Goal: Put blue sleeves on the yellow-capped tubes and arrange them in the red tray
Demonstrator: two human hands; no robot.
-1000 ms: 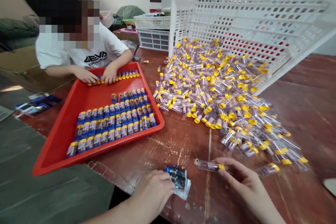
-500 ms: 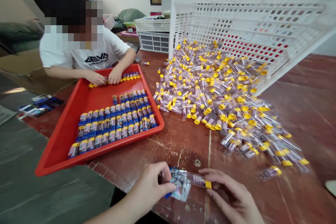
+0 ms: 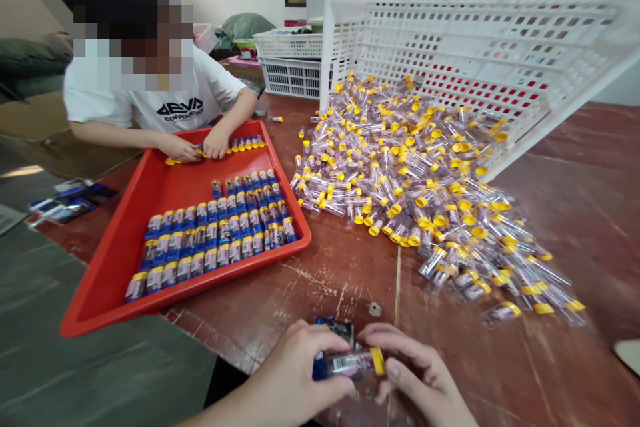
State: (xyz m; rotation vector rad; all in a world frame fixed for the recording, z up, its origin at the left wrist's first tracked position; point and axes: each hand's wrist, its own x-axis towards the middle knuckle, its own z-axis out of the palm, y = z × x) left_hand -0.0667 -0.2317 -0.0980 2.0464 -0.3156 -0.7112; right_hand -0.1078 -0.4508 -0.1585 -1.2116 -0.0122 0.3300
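My left hand (image 3: 300, 373) is closed around a clear tube (image 3: 347, 365) with a yellow cap, near the table's front edge. Blue material shows at the tube's left end, and a barcode label faces up. The fingers of my right hand (image 3: 415, 367) are curled at the capped end, with the thumb by the yellow cap. Just behind the tube a dark blue packet (image 3: 336, 328) lies on the table, partly hidden by my left hand. Ahead and to the right spreads a large pile of yellow-capped clear tubes (image 3: 395, 173).
A red tray (image 3: 175, 190) with rows of filled tubes stands at the left, a person's hands (image 3: 200, 145) at its far edge. A white basket (image 3: 470, 33) leans behind the pile. Blue packets (image 3: 73, 200) lie at the far left.
My left hand has shifted from the packet onto the tube's body. The tube has turned barcode up, with blue at its left end. My right hand has moved slightly left.
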